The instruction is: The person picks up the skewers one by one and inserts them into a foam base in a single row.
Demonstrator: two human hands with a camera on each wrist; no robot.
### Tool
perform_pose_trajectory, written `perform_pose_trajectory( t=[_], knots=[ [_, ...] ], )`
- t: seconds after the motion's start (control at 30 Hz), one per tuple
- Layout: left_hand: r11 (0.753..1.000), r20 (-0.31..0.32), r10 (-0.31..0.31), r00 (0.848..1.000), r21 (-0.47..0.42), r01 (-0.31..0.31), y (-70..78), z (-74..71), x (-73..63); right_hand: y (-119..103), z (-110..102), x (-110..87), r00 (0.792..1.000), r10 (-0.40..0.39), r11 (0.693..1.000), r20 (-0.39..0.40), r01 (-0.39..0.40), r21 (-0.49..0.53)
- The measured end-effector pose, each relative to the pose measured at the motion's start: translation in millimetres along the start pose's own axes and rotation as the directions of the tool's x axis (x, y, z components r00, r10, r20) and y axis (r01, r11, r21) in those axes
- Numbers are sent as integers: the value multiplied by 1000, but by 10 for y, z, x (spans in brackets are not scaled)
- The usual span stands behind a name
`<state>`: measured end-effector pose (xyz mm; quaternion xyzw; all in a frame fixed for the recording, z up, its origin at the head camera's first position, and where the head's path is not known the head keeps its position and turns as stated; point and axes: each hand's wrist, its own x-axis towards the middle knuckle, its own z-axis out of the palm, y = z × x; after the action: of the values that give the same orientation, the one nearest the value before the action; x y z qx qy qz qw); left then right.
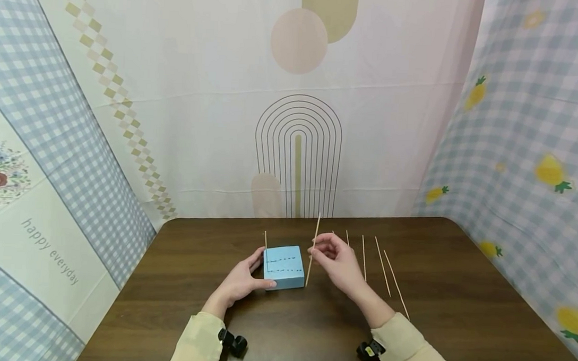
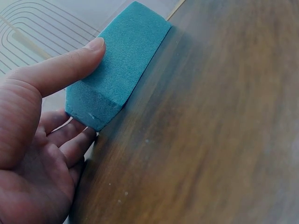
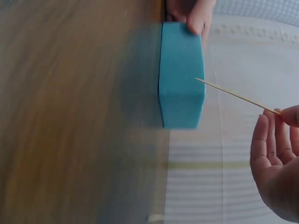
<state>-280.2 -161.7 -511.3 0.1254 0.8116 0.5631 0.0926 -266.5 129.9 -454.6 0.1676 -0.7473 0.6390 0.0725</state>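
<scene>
A light blue foam block (image 1: 284, 267) with rows of dark dots on top lies on the table. My left hand (image 1: 241, 279) grips its left side, the thumb on the near face; the left wrist view shows the thumb (image 2: 77, 63) pressed against the foam block (image 2: 131, 51). One thin wooden skewer (image 1: 266, 241) stands upright at the block's far left corner. Between thumb and fingertips my right hand (image 1: 336, 261) pinches another wooden skewer (image 1: 317, 229), nearly upright beside the block's right edge. In the right wrist view the pinched skewer's pointed end (image 3: 205, 82) overlaps the block (image 3: 181, 70).
Several loose skewers (image 1: 382, 266) lie on the brown table (image 1: 439, 270) to the right, partly behind my right hand and forearm. A printed cloth (image 1: 213, 146) hangs behind the table's far edge, with checked cloths (image 1: 518, 172) at the sides.
</scene>
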Motion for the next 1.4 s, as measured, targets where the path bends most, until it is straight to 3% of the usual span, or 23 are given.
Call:
perform_pose_trajectory(
  t=[0.17, 0.5, 0.87, 1.4],
  knots=[
    [1000, -4, 3, 1000, -1, -3, 4, 10, 2, -73, 221, 35, 1000, 15, 997, 0, -15, 70],
    [1000, -12, -5, 1000, -14, 5, 19, 12, -16, -153, 593, 176, 997, 37, 969, -75, -17, 246],
    [1000, -9, -12, 1000, -16, 12, 38, 14, -25, -155, 769, 199, 998, -62, 992, -21, 64, 113],
    [1000, -11, -1, 1000, -17, 1, 26, -2, 5, -137, 775, 202, 997, -78, 996, 24, 76, 47]
  ],
)
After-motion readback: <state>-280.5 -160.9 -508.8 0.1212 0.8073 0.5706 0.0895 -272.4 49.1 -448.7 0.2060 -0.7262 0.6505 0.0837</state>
